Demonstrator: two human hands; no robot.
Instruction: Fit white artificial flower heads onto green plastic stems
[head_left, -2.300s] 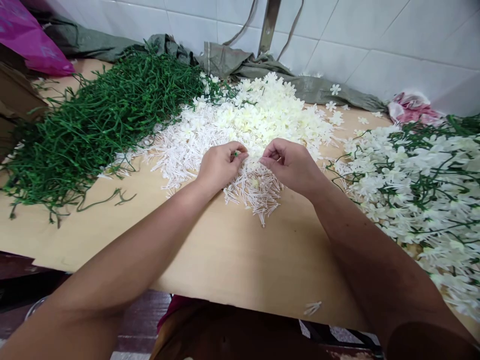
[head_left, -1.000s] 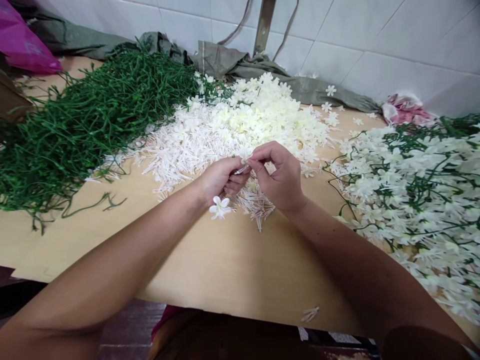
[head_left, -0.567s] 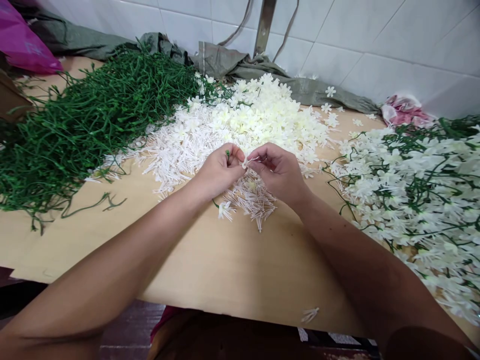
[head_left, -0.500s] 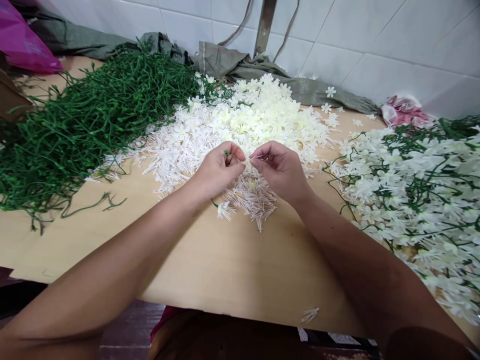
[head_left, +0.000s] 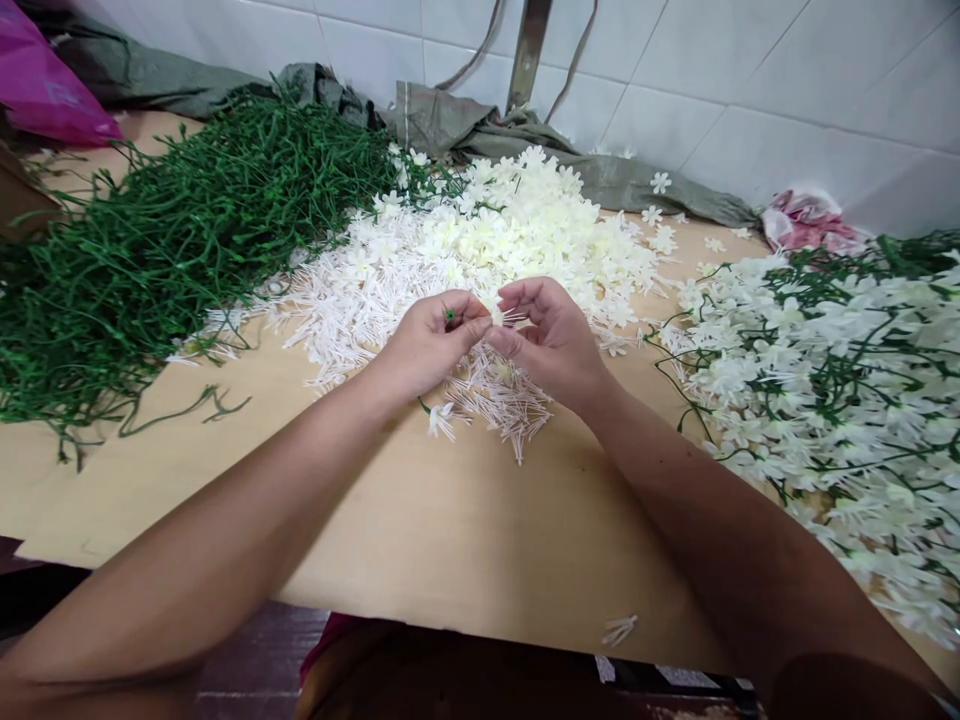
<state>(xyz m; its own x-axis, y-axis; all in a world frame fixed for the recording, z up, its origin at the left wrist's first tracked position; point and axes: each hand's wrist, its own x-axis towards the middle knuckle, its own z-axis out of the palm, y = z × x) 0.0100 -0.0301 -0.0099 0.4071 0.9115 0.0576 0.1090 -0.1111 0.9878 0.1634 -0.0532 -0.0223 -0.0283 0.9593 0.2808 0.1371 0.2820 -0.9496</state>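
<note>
My left hand (head_left: 442, 335) is closed in a pinch on a white flower (head_left: 496, 314), and a bit of green stem shows between its fingers. My right hand (head_left: 551, 340) meets it from the right, thumb and fingers curled around thin white stamens (head_left: 513, 318) that point out of the flower. Below the left hand, another white flower (head_left: 440, 420) on a green stem lies beside white stamen pieces (head_left: 517, 420). Behind both hands spreads a heap of loose white petals (head_left: 517, 225).
Green stems (head_left: 195, 230) are piled at the left, stemmed white flowers (head_left: 817, 370) at the right. Grey cloth (head_left: 637, 185) lines the tiled wall. A pink bag (head_left: 56, 85) is at the back left. White pieces (head_left: 619, 630) lie near the table's front edge.
My hands have come closer together until they meet at the flower. The right fingers have spread a little, and the white stamens now fan out between them.
</note>
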